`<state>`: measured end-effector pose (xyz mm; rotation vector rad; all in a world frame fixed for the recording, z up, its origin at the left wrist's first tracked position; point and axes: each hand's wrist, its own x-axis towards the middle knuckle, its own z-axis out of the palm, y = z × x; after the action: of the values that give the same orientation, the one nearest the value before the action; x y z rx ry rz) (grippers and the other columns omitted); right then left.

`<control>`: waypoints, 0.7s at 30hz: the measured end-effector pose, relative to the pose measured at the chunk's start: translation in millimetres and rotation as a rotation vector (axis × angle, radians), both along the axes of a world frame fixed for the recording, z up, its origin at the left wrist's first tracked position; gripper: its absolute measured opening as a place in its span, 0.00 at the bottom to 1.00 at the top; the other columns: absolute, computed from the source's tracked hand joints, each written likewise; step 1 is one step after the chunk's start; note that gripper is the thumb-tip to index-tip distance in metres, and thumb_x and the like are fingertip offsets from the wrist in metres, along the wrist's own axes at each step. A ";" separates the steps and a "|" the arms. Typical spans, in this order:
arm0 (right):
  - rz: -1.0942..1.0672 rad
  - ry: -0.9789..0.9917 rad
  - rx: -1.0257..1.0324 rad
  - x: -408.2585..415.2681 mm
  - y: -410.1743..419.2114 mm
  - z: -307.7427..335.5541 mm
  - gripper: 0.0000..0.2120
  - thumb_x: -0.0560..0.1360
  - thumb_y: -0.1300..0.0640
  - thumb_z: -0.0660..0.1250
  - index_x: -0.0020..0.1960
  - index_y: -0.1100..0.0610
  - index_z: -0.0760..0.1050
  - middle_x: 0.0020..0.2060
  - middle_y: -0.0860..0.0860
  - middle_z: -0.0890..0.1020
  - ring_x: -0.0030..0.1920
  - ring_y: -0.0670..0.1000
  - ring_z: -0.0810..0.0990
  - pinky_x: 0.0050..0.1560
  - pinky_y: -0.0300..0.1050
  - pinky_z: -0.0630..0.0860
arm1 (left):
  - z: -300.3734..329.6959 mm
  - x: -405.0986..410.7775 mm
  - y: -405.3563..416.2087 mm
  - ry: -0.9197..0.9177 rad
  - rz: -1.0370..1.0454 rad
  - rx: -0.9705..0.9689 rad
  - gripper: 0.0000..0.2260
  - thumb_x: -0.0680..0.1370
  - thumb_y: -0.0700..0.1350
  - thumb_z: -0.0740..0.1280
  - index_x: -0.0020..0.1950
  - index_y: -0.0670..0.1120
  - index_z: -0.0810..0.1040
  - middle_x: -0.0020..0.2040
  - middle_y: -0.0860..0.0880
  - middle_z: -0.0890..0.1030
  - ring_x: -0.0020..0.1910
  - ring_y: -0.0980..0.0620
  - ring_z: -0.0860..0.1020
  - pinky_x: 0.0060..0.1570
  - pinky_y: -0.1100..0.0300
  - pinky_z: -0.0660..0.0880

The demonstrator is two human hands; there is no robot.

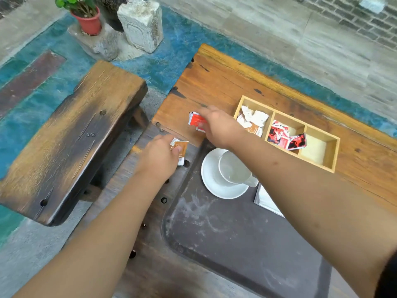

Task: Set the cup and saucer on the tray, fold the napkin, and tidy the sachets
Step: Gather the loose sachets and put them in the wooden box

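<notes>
Head view of the sachet-tidying step. The cup (233,167) sits on its saucer (214,183) at the 12 o'clock end of the dark tray (236,244), and a white napkin (266,201), largely hidden under the right forearm, lies on the tray just beside the saucer at its 3 o'clock; these placements suggest that the first two parts of the task are done, though the napkin's fold cannot be confirmed. The left hand (159,158), at 9 o'clock of the saucer, has thumb and fingers closed in a pinch on a brown sachet (180,150), which appears raised off the wooden table (214,82), though contact cannot be ruled out. The right hand (219,127), at 12 o'clock of the saucer, closes its fingers on a red sachet (196,120) with a second red edge showing beneath it; whether one or two packets are held cannot be told. At 3 o'clock of the right hand stands the wooden organiser (333,155), with three compartments: the left holds white and brown sachets (253,121), the middle holds red and black sachets (283,136), and the right appears empty. The sorting by colour implies that each hand holds a packet for its matching compartment, the pinch grip suiting thin, limp paper.
</notes>
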<state>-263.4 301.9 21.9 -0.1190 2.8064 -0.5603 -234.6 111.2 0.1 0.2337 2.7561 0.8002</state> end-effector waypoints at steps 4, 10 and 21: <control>-0.237 0.098 -0.100 25.7 51.9 15.9 0.09 0.81 0.59 0.60 0.59 0.60 0.74 0.52 0.61 0.78 0.53 0.62 0.77 0.45 0.44 0.63 | 20.6 -13.7 35.3 0.022 -0.060 0.074 0.07 0.79 0.47 0.66 0.44 0.47 0.72 0.43 0.47 0.73 0.45 0.42 0.74 0.40 0.53 0.65; -0.686 0.073 -0.205 68.3 133.5 26.0 0.14 0.78 0.57 0.64 0.64 0.54 0.75 0.56 0.57 0.83 0.53 0.60 0.81 0.50 0.50 0.78 | 41.1 -39.9 110.0 0.060 -0.132 0.159 0.07 0.77 0.46 0.71 0.44 0.45 0.75 0.32 0.54 0.72 0.33 0.51 0.72 0.29 0.70 0.64; -0.846 -0.058 -0.258 95.6 196.9 -5.3 0.11 0.76 0.56 0.70 0.58 0.52 0.75 0.56 0.56 0.83 0.47 0.57 0.81 0.40 0.45 0.74 | 21.3 -62.2 227.1 -0.019 -0.349 -0.056 0.15 0.77 0.51 0.71 0.62 0.51 0.75 0.58 0.45 0.79 0.46 0.49 0.74 0.41 0.56 0.67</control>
<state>-167.8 498.8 16.6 1.0491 2.6071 -1.0661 -296.8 338.3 21.3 0.6685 2.6079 0.6268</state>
